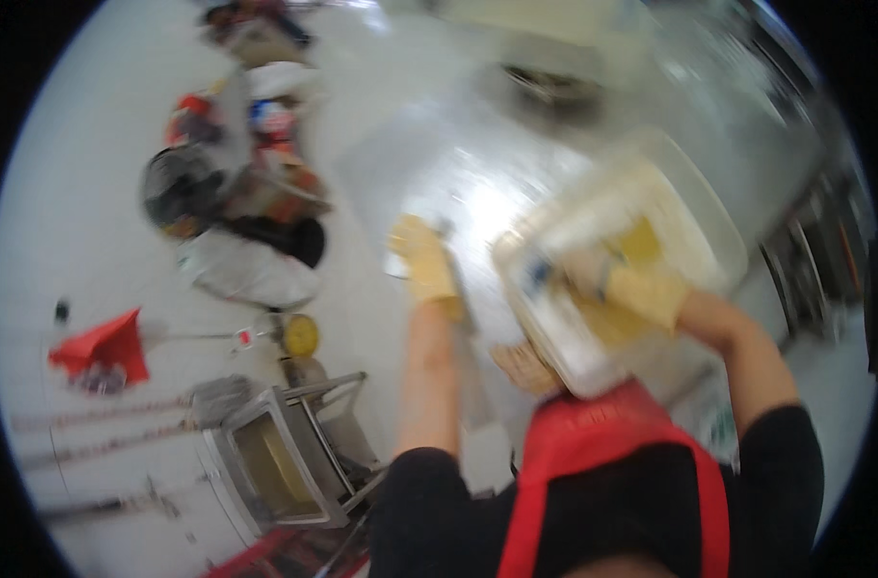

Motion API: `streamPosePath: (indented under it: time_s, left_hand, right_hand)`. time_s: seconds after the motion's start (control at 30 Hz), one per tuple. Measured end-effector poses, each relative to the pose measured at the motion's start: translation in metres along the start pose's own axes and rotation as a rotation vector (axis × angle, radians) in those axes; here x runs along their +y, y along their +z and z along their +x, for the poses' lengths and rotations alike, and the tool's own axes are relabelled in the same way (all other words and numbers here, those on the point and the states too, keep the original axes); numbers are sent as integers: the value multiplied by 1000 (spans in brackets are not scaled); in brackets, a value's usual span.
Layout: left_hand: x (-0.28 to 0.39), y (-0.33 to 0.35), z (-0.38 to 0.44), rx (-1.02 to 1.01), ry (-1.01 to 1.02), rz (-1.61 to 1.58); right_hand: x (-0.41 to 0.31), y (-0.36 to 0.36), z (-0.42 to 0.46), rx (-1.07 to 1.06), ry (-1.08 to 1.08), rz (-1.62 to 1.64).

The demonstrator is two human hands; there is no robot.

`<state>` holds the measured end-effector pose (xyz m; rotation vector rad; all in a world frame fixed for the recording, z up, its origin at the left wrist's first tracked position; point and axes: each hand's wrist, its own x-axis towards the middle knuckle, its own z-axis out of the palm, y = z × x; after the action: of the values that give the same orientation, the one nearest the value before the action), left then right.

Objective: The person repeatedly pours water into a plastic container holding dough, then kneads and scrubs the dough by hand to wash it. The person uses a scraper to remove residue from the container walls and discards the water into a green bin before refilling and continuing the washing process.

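My left hand [424, 260], in a yellow rubber glove, is at the left edge of a shiny stainless steel table [439, 173]. Something white shows beside its fingers; whether I hold it is unclear. Inside a large whitish plastic tub [706, 209], tilted in my view at the table's near right, is my right hand [626, 289], also gloved in yellow. A blue object [536, 274] lies just beyond its blurred fingers, and I cannot tell if they grip it. Yellowish patches, liquid or residue, show on the tub's bottom. The tub's near corner reaches my red apron [598, 426].
A tan ridged object [525, 367] sits against the tub's near side. Bags and a white sack [251, 267] are piled at left. A steel sink [276, 462] stands lower left, near a red cloth or bag [106, 347]. Metal equipment [814, 267] lines the right.
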<state>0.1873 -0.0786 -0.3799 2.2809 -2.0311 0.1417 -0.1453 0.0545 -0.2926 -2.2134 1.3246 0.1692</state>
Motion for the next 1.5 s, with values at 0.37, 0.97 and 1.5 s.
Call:
streamPosePath:
  time_s: [0.37,0.97,1.5]
  left_hand:
    - [12,-239,-93,-342,-370,-1552]
    - [199,-109,-192,-859,-645,-1889]
    - [214,-92,-200,-704,-891,-1926]
  right_hand:
    - [-3,-61,-82,221,23,-177]
    - [67,-46,-67,213,-36,438]
    - [65,8,-34,185,-167,387]
